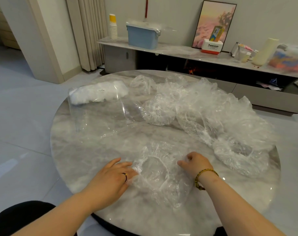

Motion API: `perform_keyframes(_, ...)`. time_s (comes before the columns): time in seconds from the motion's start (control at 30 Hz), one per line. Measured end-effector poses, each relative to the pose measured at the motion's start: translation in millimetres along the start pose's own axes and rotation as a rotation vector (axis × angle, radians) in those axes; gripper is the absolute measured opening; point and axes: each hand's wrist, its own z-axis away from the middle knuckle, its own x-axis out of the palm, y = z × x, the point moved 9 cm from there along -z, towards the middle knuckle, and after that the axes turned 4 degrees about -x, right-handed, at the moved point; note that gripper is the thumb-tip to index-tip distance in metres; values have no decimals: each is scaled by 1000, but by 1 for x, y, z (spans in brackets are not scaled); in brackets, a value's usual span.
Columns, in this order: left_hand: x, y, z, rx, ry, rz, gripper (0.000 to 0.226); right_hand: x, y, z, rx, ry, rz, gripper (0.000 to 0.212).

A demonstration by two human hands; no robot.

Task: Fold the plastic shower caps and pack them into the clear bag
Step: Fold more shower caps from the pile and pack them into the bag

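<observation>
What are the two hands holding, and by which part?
A clear plastic shower cap: the right hand grips its gathered rim on the right with curled fingers; the left hand presses the rim's left side, fingers straight.

Shower cap (159,171) nearest me: clear, crinkled, spread open, white elastic rim up. Heap of loose caps (204,109) beyond, right, crumpled. Clear bag (97,113) far left, lying flat; white bundled caps (98,92) fill its far end.

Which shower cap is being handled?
The flattened shower cap at the table's near edge: the left hand presses its left rim, the right hand pinches its right side. The other caps lie heaped, untouched, farther back.
</observation>
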Motion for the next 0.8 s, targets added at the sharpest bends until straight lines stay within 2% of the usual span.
perform_keyframes(0.03,-1,-2,-1,-33,-12,20,45,2,-2,-1,-19,-4,-19,12)
perform_keyframes(0.1,-2,-20,2,-217,0,267,63,4,-10,-3,-98,31,-123,26)
perform_keyframes(0.17,-2,-41,3,-523,37,720,53,0,-16,0,-132,88,-379,26)
perform_keyframes(0.23,0,-63,11,-777,186,1020,50,-2,-26,8,-164,73,-681,26)
perform_keyframes(0.33,8,-75,16,-980,235,1207,42,-5,-45,19,-274,-41,-923,27)
perform_keyframes(0.47,1,-70,-1,-927,172,1310,46,-5,-63,32,-347,-307,-1117,28)
perform_keyframes(0.53,3,-57,-14,-854,71,1443,45,-1,-68,36,-382,-452,-1193,14)
perform_keyframes(0.63,9,-36,-31,-713,-120,1523,51,5,-67,32,-440,-516,-1104,38)
perform_keyframes(0.7,18,-18,-37,-660,-287,1654,66,9,-64,28,-438,-536,-1094,38)
perform_keyframes(0.73,21,-8,-38,-624,-362,1747,62,9,-66,29,-416,-532,-1089,31)
perform_keyframes(0.8,25,3,-36,-619,-411,1786,26,6,-65,25,-357,-448,-1096,8)
